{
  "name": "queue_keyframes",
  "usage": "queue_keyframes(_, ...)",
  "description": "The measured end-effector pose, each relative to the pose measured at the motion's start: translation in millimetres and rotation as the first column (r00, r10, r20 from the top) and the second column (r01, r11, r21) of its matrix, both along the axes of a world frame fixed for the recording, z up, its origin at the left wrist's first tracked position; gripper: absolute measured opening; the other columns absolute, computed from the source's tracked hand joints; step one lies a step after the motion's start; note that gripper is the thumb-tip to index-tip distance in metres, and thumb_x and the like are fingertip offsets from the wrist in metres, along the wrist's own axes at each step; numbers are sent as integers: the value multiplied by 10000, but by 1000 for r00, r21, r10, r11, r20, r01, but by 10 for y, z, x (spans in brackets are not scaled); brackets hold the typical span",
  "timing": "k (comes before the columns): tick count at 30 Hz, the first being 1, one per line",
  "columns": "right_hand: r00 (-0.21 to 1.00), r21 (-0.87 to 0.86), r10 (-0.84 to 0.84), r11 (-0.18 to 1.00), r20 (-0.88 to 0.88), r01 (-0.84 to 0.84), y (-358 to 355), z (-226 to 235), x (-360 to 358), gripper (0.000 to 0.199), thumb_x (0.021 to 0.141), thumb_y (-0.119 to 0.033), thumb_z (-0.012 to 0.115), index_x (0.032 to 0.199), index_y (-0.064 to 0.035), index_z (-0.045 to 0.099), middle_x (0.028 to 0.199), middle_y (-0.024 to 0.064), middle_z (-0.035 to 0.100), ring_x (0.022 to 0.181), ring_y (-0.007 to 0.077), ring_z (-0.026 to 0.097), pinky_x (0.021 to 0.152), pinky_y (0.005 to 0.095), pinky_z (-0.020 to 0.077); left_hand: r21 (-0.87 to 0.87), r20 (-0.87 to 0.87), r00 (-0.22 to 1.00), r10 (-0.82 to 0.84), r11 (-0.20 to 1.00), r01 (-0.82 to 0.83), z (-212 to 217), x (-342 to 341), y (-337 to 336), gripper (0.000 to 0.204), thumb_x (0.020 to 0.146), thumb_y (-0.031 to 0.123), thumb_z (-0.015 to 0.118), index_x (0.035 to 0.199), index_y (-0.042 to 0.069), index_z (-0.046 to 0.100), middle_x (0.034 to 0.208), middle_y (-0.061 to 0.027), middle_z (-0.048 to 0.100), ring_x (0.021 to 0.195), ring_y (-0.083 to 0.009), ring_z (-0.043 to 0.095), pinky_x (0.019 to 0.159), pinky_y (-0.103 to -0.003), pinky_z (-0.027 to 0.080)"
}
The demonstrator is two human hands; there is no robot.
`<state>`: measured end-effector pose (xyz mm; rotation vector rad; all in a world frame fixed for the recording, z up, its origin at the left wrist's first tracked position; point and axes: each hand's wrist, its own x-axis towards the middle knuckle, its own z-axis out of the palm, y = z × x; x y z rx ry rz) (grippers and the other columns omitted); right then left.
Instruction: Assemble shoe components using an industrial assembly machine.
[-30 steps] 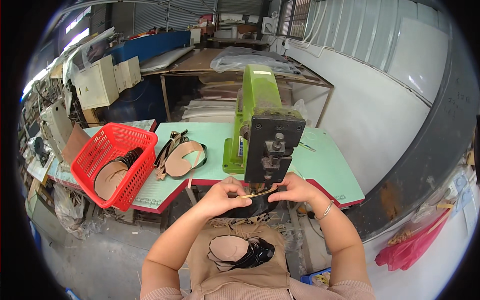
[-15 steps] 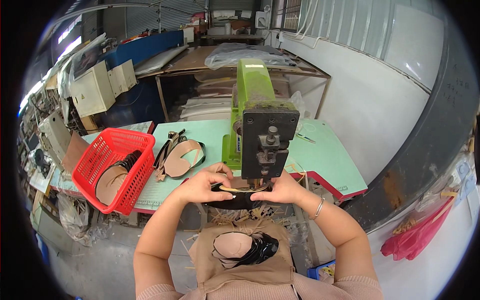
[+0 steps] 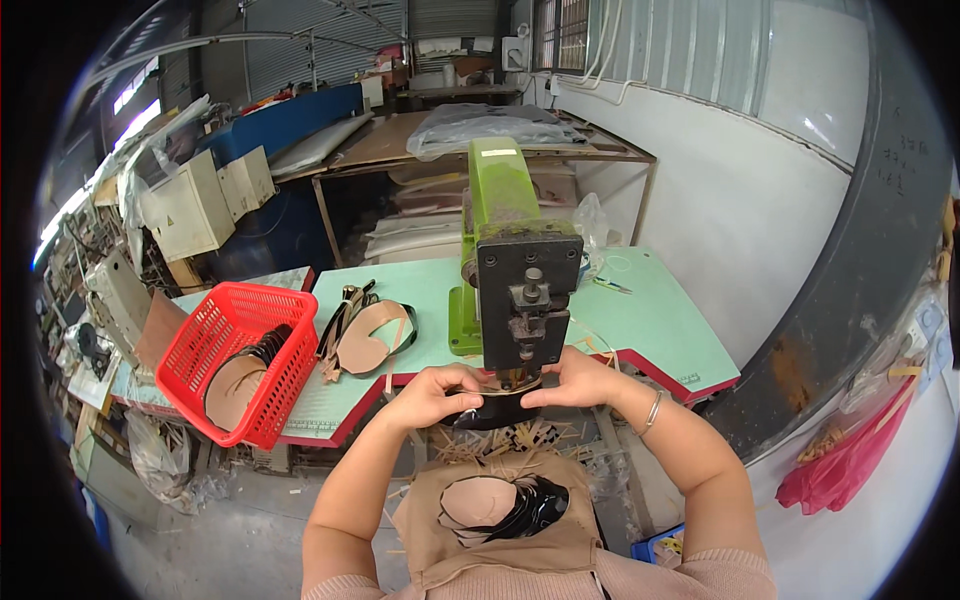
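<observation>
My left hand (image 3: pixel 430 397) and my right hand (image 3: pixel 578 383) pinch a glossy black shoe upper (image 3: pixel 487 414) with a pale inner edge. It sits at the foot of the black head (image 3: pixel 522 300) of a green machine (image 3: pixel 505 185). Thumbs are on the near side, and my other fingers are partly hidden behind the piece and the head. The machine's working tip meets the upper's top edge, but the contact is too small to make out. On my lap, over a brown apron (image 3: pixel 440 560), lie beige pieces (image 3: pixel 475 500) with glossy black ones (image 3: pixel 545 505).
A red plastic basket (image 3: pixel 285 385) with beige and black parts stands on the green tabletop (image 3: pixel 640 310) at left. Beside it lie a beige cut piece and black strips (image 3: pixel 370 338). Small snips (image 3: pixel 612 286) rest at right. Thin offcuts (image 3: pixel 500 455) litter the space below my hands.
The view has shifted slightly. My hands are closer together, and the upper has turned between them under the head, with more of its black side hanging toward me.
</observation>
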<state>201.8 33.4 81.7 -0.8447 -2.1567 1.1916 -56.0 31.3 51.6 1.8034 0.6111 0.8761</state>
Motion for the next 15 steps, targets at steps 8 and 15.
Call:
queue_keyframes(8, 995, 214, -101, 971, -28, 104, -216, 138, -215, 588, 677, -290, 759, 1157, -34, 537, 1236, 157, 441, 1078, 275, 500, 921, 379, 420, 352, -201, 958, 204, 928, -124, 233, 193, -199, 224, 669, 137, 762, 776, 18, 606, 829, -106, 609, 940, -255, 573, 803, -343, 435)
queue_keyframes(15, 991, 205, 97, 972, 91, -114, 246, -63, 5, 626, 667, -432, 732, 1188, -135, 555, 1182, 141, 521, 1208, 334, 334, 1012, 406, 305, 10, 36, 996, 83, 996, -83, -158, 60, 3, 134, 729, 97, 722, 777, 33, 615, 1023, -130, 603, 1003, -199, 555, 866, -320, 410)
